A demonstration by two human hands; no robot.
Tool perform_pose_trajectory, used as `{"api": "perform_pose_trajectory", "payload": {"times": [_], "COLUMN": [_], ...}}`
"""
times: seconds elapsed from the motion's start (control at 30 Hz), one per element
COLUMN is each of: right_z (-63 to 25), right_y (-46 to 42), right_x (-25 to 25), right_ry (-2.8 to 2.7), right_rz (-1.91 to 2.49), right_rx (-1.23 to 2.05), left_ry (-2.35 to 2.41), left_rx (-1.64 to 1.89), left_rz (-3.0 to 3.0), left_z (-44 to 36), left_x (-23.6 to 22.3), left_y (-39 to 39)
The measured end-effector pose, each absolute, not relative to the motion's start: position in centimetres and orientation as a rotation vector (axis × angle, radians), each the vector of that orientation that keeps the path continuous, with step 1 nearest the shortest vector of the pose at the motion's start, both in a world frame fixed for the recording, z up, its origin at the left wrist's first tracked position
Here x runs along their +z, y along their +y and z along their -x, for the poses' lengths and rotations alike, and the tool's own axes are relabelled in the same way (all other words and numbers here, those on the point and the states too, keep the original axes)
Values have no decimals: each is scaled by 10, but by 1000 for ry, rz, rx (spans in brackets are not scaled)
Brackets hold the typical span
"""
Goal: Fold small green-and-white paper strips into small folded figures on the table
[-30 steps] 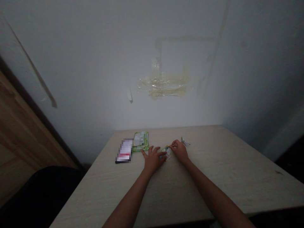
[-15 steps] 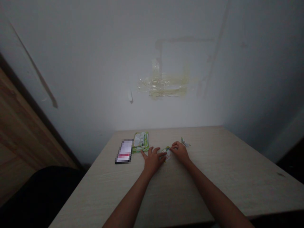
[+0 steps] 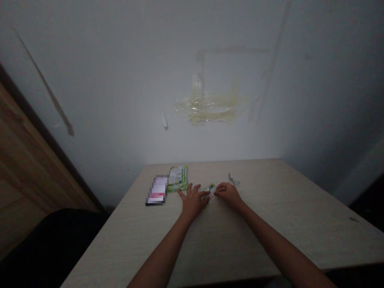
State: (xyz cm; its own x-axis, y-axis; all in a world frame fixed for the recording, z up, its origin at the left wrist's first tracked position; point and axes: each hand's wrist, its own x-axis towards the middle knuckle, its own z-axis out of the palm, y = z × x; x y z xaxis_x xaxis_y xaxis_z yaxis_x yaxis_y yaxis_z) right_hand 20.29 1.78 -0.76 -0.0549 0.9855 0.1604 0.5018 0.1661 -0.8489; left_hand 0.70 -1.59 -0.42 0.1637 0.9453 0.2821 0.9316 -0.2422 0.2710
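Between my two hands a small folded wrapper (image 3: 211,193), white with green and yellow, lies on the table. My left hand (image 3: 193,202) rests with its fingers spread, its fingertips holding down the wrapper's left part. My right hand (image 3: 229,193) has its thumb and fingers pinched together at the wrapper's right edge; the exact hold is too small to make out. Just beyond the right hand lies a second small folded wrapper piece (image 3: 233,179). Close to my left fingertips is a stack of flat green-and-white packets (image 3: 177,179).
A phone (image 3: 157,191) with a blurred screen lies left of the packets. The pale wooden table (image 3: 270,232) meets a wall (image 3: 135,80) with old tape (image 3: 210,110) on it. A dark rounded shape (image 3: 60,244) stands left of the table, before a wooden panel (image 3: 27,160).
My right hand has slid a little toward me along the wrapper's right edge, from its far corner downward. My left hand has stayed nearly still on the wrapper.
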Motion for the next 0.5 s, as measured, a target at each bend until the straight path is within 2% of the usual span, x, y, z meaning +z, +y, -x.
{"api": "perform_pose_trajectory", "payload": {"times": [0.5], "right_z": [-207], "right_y": [2], "right_x": [-7], "right_ry": [-1698], "right_rz": [1336], "right_rx": [854], "left_ry": [1909], "left_rx": [604], "left_rz": [-2375], "left_z": [-7], "left_x": [-3], "left_y": [-17]}}
